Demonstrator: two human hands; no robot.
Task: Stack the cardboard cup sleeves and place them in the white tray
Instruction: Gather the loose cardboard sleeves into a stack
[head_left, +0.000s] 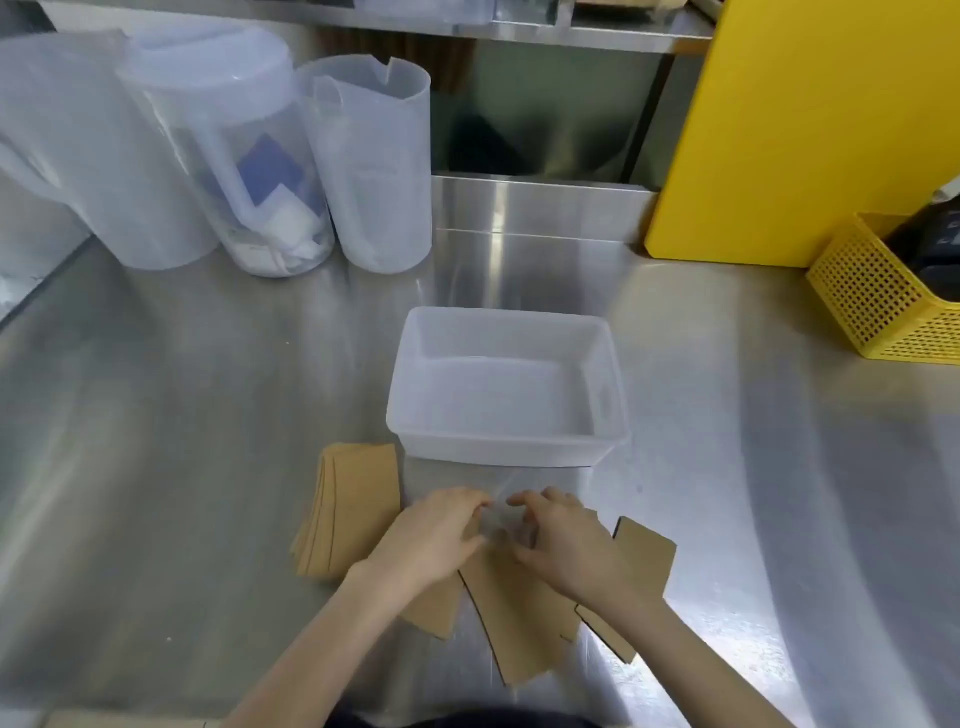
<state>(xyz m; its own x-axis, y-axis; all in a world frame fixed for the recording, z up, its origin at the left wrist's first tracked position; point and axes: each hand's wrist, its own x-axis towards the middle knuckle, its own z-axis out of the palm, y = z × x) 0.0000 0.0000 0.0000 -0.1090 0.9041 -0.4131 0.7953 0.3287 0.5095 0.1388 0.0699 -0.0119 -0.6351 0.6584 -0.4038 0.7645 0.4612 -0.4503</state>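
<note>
Setting: a steel table (182, 441) seen from above, filling most of the frame.
White tray (506, 444): centre of the frame, upright, interior bare; its near wall faces the hands.
Left hand (431, 540): lower centre, palm down, forearm entering from the bottom edge and angled up to the right; fingers curled, tips drawn toward the thumb.
Right hand (566, 551): just right of the left hand, palm down, forearm entering from the lower right; fingers curled in the same pinching pose.
State of the hands: fingertips of both nearly meet over a small blurred, translucent patch just before the tray; whether either is closed on anything cannot be told.
Loose cardboard cup sleeves (524, 623): flat on the table beneath and below both hands, fanned out at differing angles, overlapping, one corner showing at lower right.
Stacked sleeves (353, 512): left of the hands, a roughly aligned pile lying flat, its upper end just beside the tray's near left corner, apart from both hands.
Translucent pitchers (218, 156): three, upper left of the frame, standing close together.
Yellow board (810, 130): upper right, upright.
Yellow basket (888, 306): right edge, perforated, holding dark items.
</note>
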